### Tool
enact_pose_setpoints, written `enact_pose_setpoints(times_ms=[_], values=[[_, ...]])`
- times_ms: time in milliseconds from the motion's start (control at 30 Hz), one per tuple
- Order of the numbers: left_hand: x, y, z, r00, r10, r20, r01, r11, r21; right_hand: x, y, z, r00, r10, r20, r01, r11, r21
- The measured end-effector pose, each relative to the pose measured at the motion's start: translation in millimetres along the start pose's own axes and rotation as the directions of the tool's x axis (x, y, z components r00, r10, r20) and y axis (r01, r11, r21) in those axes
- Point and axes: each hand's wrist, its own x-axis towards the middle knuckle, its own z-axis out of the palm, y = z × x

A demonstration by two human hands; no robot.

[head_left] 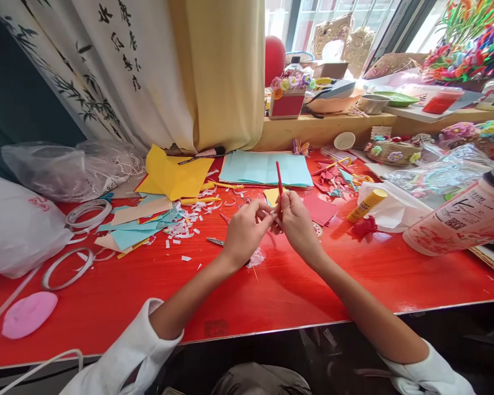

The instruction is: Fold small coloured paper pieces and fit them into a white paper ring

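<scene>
A thin red stick (pixel 279 176), perhaps rolled paper, rises upright from between my hands above the table. My right hand (pixel 299 224) is closed around its lower part. The fingers of my left hand (pixel 246 230) are pinched together against the same spot, touching the right fingertips; whatever lies between them is partly hidden. Scissors (pixel 215 241) lie just left of my left hand, mostly covered by it. Beneath the hands is a small clear, crumpled piece (pixel 257 257). Red paper (pixel 321 208) lies beyond my right hand.
Light blue sheets (pixel 251 167) and yellow paper (pixel 177 175) lie at the back of the red table (pixel 156 307). White paper scraps (pixel 185 225) and tape rolls (pixel 68 269) are on the left. A glue stick (pixel 367 205) and a large cup (pixel 456 216) stand to the right.
</scene>
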Motion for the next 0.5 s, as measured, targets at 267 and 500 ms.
enact_pose_setpoints(times_ms=[267,500], values=[[1,-6,-2.4,0.988,-0.142,0.058,0.152,0.861,-0.485,3,9,1,0.945,-0.326,0.009,0.287,0.820,-0.495],[0,-5,-12.3,1.000,0.011,0.029,-0.005,0.978,-0.209,-1,11,4,0.915,-0.402,0.043,0.337,0.700,-0.629]])
